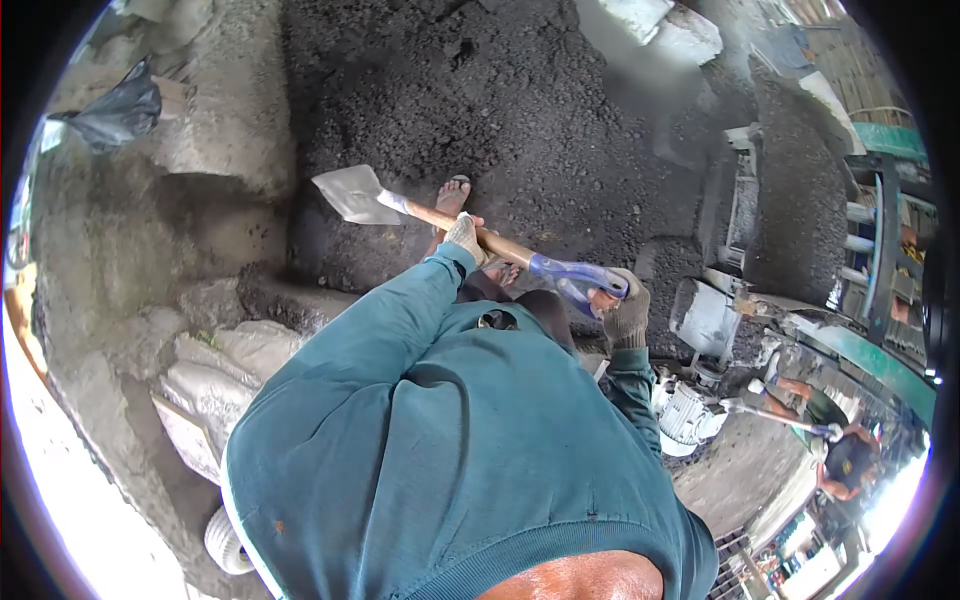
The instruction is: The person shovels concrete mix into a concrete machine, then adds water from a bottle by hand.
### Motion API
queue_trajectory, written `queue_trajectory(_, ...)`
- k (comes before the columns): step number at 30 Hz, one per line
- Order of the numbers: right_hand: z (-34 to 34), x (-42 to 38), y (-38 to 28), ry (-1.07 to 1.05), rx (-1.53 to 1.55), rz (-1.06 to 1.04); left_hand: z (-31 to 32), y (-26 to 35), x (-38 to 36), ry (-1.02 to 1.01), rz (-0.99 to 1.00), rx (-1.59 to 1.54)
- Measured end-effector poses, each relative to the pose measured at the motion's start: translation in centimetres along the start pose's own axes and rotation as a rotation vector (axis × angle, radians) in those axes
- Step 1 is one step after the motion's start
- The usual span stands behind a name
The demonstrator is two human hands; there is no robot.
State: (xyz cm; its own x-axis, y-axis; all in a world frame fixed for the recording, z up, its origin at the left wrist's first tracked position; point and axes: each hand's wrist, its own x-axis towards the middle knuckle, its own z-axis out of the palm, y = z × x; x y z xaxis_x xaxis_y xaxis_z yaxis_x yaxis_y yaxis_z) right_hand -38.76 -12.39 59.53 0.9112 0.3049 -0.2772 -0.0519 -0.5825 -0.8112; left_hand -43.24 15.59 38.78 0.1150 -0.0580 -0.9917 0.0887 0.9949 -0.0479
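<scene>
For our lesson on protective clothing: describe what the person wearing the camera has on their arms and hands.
Both arms are in long teal sleeves with ribbed cuffs. The left hand wears a light, whitish knitted work glove; the right hand wears a darker grey one. No markings are visible.

Black plastic bag (118,110), white sacks (225,365), white motor (686,415), dark gravel heap (500,100)

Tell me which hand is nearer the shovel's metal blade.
Left. The left hand grips the shovel on its wooden shaft, just behind the blade. The right hand holds the blue end grip, farthest from the blade.
</scene>
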Motion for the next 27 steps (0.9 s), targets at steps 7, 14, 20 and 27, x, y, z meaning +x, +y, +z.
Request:
queue_trajectory(7,7.4,-0.6,-7.1,-0.153,-0.048,-0.392,-4.9,6.5,-0.5,-0.259,0.203,-0.310)
queue_trajectory(14,15.6,0.1,-6.6,-0.300,-0.291,-0.610,-6.2,7.1,-2.5,-0.346,0.391,-0.161)
queue_trajectory(20,17.7,2.0,-8.5,-0.479,-0.232,-0.342,-13.2,9.7,9.9,-0.242,0.539,-0.104)
queue_trajectory(27,12.1,3.2,-4.1,-0.369,0.104,-0.305,-14.8,8.6,-5.0,-0.258,0.206,-0.536)
